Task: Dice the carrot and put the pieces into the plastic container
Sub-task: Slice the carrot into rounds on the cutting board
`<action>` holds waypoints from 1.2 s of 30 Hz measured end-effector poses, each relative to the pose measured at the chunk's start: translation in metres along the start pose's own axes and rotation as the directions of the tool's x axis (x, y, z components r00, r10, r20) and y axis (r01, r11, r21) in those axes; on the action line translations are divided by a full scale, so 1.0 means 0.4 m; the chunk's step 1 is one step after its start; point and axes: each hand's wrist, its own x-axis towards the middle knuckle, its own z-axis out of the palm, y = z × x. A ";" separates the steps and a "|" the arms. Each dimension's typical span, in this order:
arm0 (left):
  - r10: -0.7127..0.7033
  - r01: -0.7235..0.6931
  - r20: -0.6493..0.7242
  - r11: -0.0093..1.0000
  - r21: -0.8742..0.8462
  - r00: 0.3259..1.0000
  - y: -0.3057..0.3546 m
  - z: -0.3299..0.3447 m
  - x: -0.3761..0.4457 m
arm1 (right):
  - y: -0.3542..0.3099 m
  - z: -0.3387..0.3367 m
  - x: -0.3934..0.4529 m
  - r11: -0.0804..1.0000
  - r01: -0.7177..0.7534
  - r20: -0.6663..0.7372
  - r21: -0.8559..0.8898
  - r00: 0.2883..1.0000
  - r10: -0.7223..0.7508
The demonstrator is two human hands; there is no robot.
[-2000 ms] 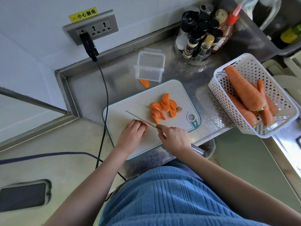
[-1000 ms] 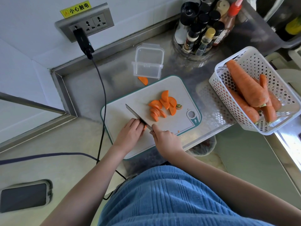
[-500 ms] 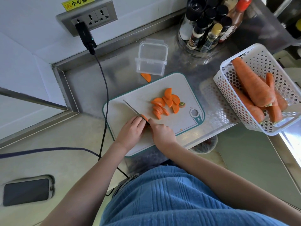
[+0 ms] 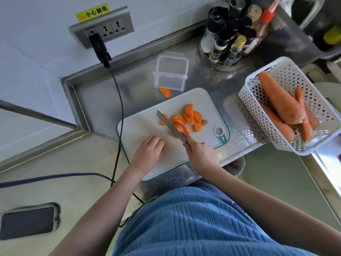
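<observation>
A white cutting board (image 4: 140, 126) with a teal rim lies on the steel counter. Several half-round carrot slices (image 4: 190, 117) are piled at its middle. My right hand (image 4: 200, 152) is shut on a knife (image 4: 170, 126), whose blade lies against the left side of the pile. My left hand (image 4: 150, 151) rests curled on the board over a carrot piece (image 4: 165, 145) that barely shows under my fingers. The clear plastic container (image 4: 170, 71) stands open just beyond the board, with one stray carrot slice (image 4: 165, 92) on the counter in front of it.
A white perforated basket (image 4: 273, 74) of whole carrots sits at the right. A round rack of seasoning bottles (image 4: 232, 39) stands at the back. A black cable (image 4: 118, 100) runs down from the wall socket past the board's left edge. A phone (image 4: 27, 221) lies at the lower left.
My right hand has carried the knife away from my left hand, to the right and further back, up to the pile of slices. One more slice lies beside the blade. My left hand stayed put.
</observation>
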 end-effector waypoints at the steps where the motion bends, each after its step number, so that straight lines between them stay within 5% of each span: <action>1: -0.001 0.001 0.007 1.000 0.009 1.000 0.000 -0.001 -0.002 | -0.002 0.000 -0.005 1.000 -0.008 -0.005 0.007 1.000 0.008; 20: -0.113 0.113 0.115 0.994 0.007 0.987 0.019 -0.016 -0.003 | -0.039 0.043 -0.029 0.995 0.088 0.066 -0.043 0.994 -0.085; 26: -0.100 0.101 0.052 0.995 -0.011 0.994 0.016 -0.012 -0.007 | -0.039 0.042 -0.021 0.995 0.067 0.111 0.073 0.991 -0.075; 36: -0.086 0.086 0.002 0.996 0.008 0.996 0.016 -0.011 -0.014 | -0.044 0.053 -0.008 0.977 0.187 0.180 -0.106 0.969 -0.166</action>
